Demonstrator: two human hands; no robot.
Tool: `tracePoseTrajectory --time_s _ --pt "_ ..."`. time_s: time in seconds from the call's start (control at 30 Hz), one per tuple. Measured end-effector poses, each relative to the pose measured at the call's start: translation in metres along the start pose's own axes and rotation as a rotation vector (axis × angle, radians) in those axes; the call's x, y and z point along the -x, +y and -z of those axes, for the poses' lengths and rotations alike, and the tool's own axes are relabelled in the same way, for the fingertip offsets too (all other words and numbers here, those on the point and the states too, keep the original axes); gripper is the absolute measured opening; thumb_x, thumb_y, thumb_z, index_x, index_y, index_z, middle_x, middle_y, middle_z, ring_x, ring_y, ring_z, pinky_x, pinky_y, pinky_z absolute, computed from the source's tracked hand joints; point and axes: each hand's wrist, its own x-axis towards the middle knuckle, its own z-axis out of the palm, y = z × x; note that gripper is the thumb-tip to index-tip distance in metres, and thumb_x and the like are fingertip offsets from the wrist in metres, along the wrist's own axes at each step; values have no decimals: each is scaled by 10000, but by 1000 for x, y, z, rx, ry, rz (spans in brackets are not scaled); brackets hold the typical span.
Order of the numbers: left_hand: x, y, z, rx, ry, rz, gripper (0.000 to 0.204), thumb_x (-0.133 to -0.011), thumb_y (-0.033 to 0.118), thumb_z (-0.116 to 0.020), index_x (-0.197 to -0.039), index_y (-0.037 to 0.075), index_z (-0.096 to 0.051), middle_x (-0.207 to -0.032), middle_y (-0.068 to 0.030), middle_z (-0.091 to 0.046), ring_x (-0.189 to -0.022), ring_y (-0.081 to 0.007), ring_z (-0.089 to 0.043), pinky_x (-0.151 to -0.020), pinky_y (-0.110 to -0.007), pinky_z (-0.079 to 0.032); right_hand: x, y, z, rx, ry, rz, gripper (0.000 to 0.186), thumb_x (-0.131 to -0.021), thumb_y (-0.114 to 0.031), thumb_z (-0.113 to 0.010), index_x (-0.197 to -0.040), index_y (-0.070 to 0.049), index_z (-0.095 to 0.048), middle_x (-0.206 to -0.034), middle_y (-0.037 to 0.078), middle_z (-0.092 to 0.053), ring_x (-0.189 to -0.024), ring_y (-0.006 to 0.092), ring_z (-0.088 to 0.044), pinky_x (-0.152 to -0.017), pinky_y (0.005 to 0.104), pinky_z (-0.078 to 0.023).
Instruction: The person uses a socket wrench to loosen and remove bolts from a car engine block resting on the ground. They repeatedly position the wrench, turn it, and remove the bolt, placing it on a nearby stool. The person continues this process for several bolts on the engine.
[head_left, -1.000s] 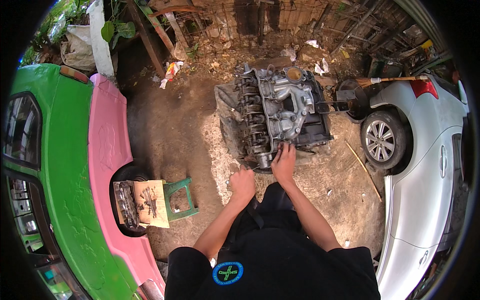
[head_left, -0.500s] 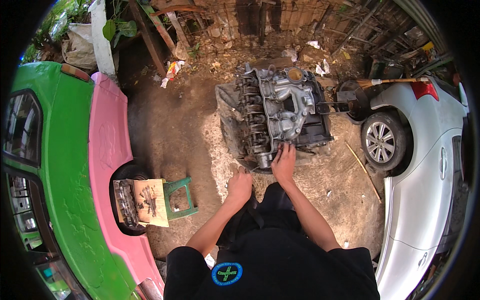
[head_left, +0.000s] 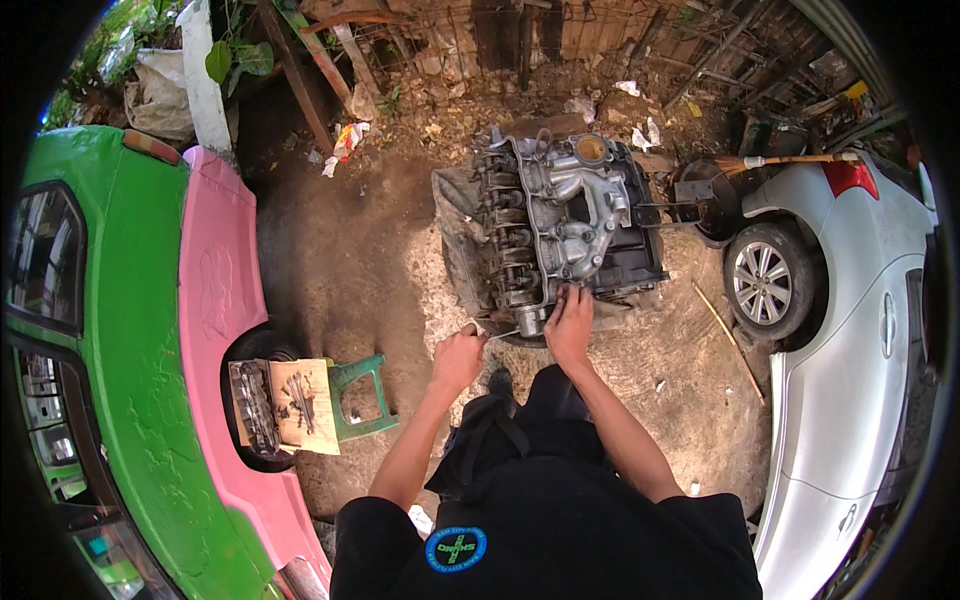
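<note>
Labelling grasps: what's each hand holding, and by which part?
Left hand: closed on the near end of a thin metal tool aimed at the engine. Right hand: on the engine's near end; a grip cannot be told.

An outdoor car-repair yard: engine (head_left: 560, 225) on dirt between cars (head_left: 860, 330).

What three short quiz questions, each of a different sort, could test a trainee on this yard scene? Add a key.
1. True or false: the right hand rests on the near end of the engine.
2. Which hand grips a thin metal tool? A) left hand B) right hand C) neither
3. Fill in: the green stool stands beside the ___ car.

Key: 1 true; 2 A; 3 pink and green.
</note>
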Motion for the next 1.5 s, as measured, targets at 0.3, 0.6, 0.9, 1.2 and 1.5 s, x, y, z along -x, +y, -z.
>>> tracePoseTrajectory --time_s 0.3,0.6,0.9,1.2,1.5 --pt "-50 -42 -127 679 46 23 147 -805 -40 -629 -938 -17 -686 -820 -232 -641 -750 -390 -617 -701 -402 -482 -1 -2 2 41 -33 -27 170 -830 8 -530 -995 -24 -503 -953 198 -476 -906 392 -495 -751 490 -391" --pt "-58 -12 -210 887 86 41 116 -803 -127 -481 -802 -80 -588 -705 -198 -594 -651 -220 -532 -647 -353 -454 -1 -3 3 42 -38 -23 181 -833 17 -531 -1007 -24 -500 -958 192 -474 -911 393 -492 -756 492 -391" --pt "-30 1 -114 1906 -44 427 163 -979 205 -568 -966 46 -599 -721 28 -478 -644 -73 -415 -610 -251 -362 0 -3 4 30 -25 -15 186 -829 11 -543 -1006 -28 -500 -962 192 -474 -920 394 -498 -754 494 -398" --pt "-43 27 -104 1770 -32 564 116 -933 185 -637 -894 94 -577 -697 44 -481 -558 -68 -405 -514 -254 -337 1 -2 3 46 -37 -31 213 -813 14 -548 -1014 -33 -496 -971 184 -473 -933 383 -499 -764 493 -395" --pt "-44 29 -111 1984 -55 713 104 -977 213 -537 -947 119 -506 -667 52 -386 -533 -78 -334 -501 -254 -304 1 -1 1 25 -24 -36 191 -832 -2 -541 -1018 -27 -506 -984 190 -481 -950 389 -500 -777 493 -400"
